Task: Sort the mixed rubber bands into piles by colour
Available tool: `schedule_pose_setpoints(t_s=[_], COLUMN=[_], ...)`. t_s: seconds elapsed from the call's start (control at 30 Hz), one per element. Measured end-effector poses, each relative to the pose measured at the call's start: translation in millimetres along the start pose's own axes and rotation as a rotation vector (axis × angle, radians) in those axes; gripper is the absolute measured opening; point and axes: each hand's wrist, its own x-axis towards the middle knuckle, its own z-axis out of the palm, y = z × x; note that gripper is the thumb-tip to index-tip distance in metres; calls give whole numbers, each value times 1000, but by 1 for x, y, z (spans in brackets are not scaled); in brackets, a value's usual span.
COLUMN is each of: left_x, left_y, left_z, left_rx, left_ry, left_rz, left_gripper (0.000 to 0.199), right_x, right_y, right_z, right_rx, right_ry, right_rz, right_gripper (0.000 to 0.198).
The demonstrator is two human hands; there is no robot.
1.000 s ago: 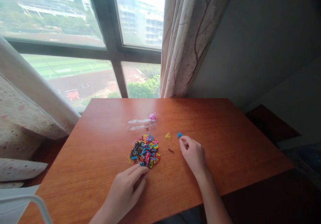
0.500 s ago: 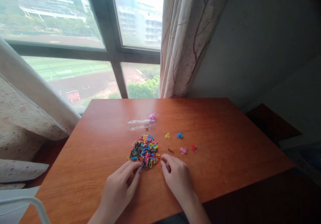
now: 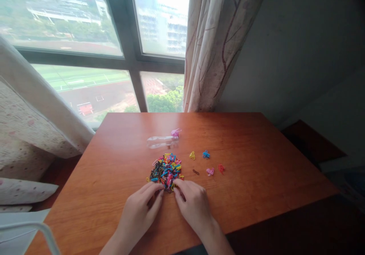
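Observation:
A heaped pile of small coloured rubber bands (image 3: 167, 169) lies on the wooden table. At its near edge, my left hand (image 3: 142, 205) is closed in a pinch, with a bit of blue band at the fingertips. My right hand (image 3: 192, 200) meets the pile's near right side, thumb and forefinger pressed together; what lies between them is too small to make out. To the right are a yellow group (image 3: 192, 155), a blue group (image 3: 205, 154), a pink group (image 3: 210, 171), a red group (image 3: 221, 168) and a dark band (image 3: 195, 172).
Behind the pile a clear plastic bottle (image 3: 161, 142) lies on its side, with a pink-purple piece (image 3: 176, 133) by its neck. The table (image 3: 251, 186) reaches the window and curtain (image 3: 205, 49). A white curved tube (image 3: 42, 228) stands at the lower left.
My right hand has moved left, from beside the pile to its near edge, close to my left hand. My left hand stays at the pile. The whole view has shifted slightly.

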Motion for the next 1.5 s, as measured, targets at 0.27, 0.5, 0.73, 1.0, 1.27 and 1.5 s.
schedule_pose_setpoints(t_s=[0.27, 0.5, 0.73, 1.0, 1.27, 1.5], left_x=[1, 0, 0, 0, 1, -3], left_y=[1, 0, 1, 1, 3, 1], left_z=[1, 2, 0, 0, -2, 0], left_rx=[-21, -24, -25, -8, -19, -2], left_ry=[-27, -24, -16, -29, -34, -32], left_rz=[-18, -21, -19, -25, -29, -26], left_gripper=[13, 13, 14, 15, 15, 15], right_x=[-3, -6, 12, 54, 58, 30], right_y=[1, 1, 20, 55, 57, 39], right_z=[1, -7, -22, -35, -33, -29], right_rx=[39, 135, 133, -204, -266, -170], right_ry=[37, 94, 170, 192, 159, 126], right_rz=[25, 46, 126, 244, 273, 191], right_gripper=[14, 13, 14, 19, 18, 18])
